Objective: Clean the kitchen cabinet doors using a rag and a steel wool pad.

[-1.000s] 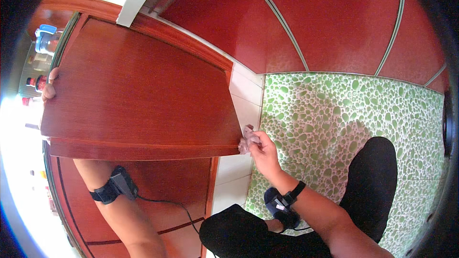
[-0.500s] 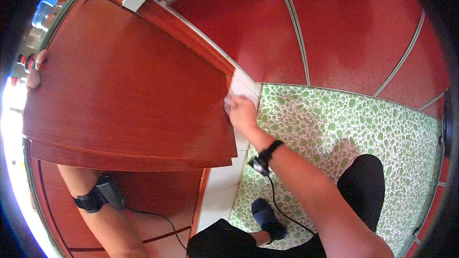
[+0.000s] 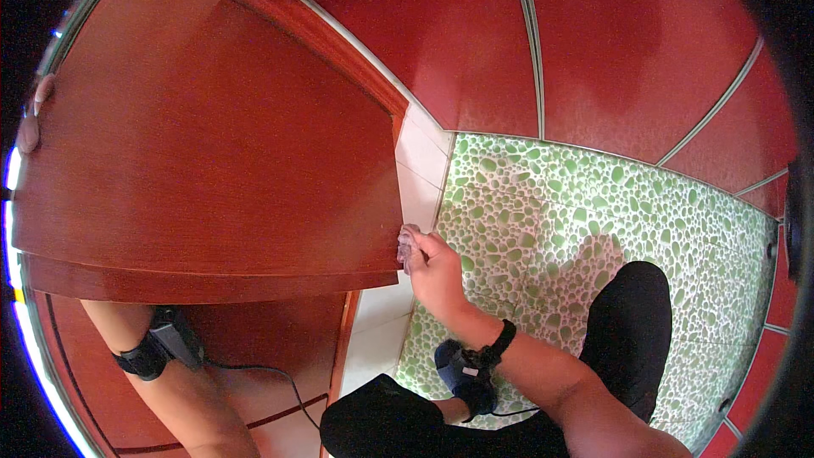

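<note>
- Crumpled cloth (image 3: 405,251) is pinched by the right hand (image 3: 439,278) at the right edge of the wooden door (image 3: 212,153).
- The door's left edge is gripped by the left hand (image 3: 30,132).
- Open room is offered above the patterned floor (image 3: 721,263).

The broad wooden door (image 3: 212,144) is blocking the direct way to the cabinet front (image 3: 280,326) partly showing below it. The left forearm (image 3: 191,403) is taking up room behind the door's lower edge, with the left hand (image 3: 30,132) occupying its far left edge. At the right edge, the right hand (image 3: 437,267) and a crumpled cloth (image 3: 405,248) are filling the lower corner; above them, a gap is opening toward the red panels (image 3: 424,59). Two black-clad knees (image 3: 627,322) and the right forearm (image 3: 560,386) are obstructing any approach from below.
</note>
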Motion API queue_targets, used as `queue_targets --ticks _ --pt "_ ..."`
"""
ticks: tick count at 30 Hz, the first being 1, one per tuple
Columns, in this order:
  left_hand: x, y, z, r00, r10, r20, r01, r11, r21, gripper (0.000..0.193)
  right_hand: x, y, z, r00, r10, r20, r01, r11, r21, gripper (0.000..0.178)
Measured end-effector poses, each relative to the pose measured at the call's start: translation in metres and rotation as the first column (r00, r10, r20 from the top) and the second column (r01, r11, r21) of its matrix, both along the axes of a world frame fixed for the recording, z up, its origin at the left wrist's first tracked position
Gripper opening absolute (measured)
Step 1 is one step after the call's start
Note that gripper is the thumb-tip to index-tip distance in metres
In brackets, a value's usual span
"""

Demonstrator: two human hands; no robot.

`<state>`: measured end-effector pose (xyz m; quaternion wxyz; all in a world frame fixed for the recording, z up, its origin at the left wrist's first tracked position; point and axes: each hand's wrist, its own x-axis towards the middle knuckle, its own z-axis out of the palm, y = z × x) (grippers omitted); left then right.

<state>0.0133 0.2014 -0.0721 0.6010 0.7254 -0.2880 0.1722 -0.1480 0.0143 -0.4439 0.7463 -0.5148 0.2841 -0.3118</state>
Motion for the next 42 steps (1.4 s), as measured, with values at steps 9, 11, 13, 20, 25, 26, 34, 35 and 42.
queue_targets --ticks 9,11,13,20,25,26,34,35,42 --pt "0.011 0.009 0.008 1.000 -0.019 0.014 0.018 0.997 0.072 0.046 0.141 -0.118 -0.023 0.998 -0.069 -0.010 0.069 0.996 0.048 0.033" --pt "0.013 0.007 0.009 0.999 -0.035 0.021 0.034 0.996 0.084 0.046 0.169 -0.140 -0.039 0.992 -0.082 0.095 0.070 0.989 0.129 0.031" --pt "0.015 0.009 0.012 0.999 -0.035 0.034 0.032 0.994 0.102 0.045 0.171 -0.139 -0.040 0.998 0.012 0.056 -0.017 0.996 0.090 0.021" --pt "0.018 0.015 0.009 0.999 -0.030 0.044 0.024 0.990 0.135 0.042 0.030 -0.041 -0.017 0.975 0.190 0.115 -0.204 0.970 0.131 0.021" --pt "0.026 0.014 0.011 0.957 -0.037 0.288 -0.105 0.882 0.460 0.040 -0.005 -0.003 -0.039 0.994 0.103 0.035 -0.106 0.986 0.129 0.020" --pt "0.020 0.009 0.012 0.926 -0.041 0.374 -0.182 0.820 0.542 0.039 -0.008 -0.004 -0.034 0.985 0.159 0.069 -0.171 0.960 0.222 0.019" --pt "0.004 -0.009 -0.002 0.998 -0.037 -0.059 0.039 0.999 0.028 0.038 -0.029 -0.003 -0.010 0.960 0.194 0.200 -0.278 0.722 0.633 0.025" --pt "0.006 -0.008 -0.001 0.997 -0.049 -0.064 0.051 0.998 0.029 0.038 -0.022 -0.011 -0.005 0.964 0.200 0.176 -0.267 0.722 0.638 0.026" --pt "0.004 -0.011 -0.008 0.996 -0.079 -0.030 0.079 0.997 0.012 0.039 0.045 -0.061 -0.008 0.981 0.194 0.015 -0.183 0.893 0.411 0.022"
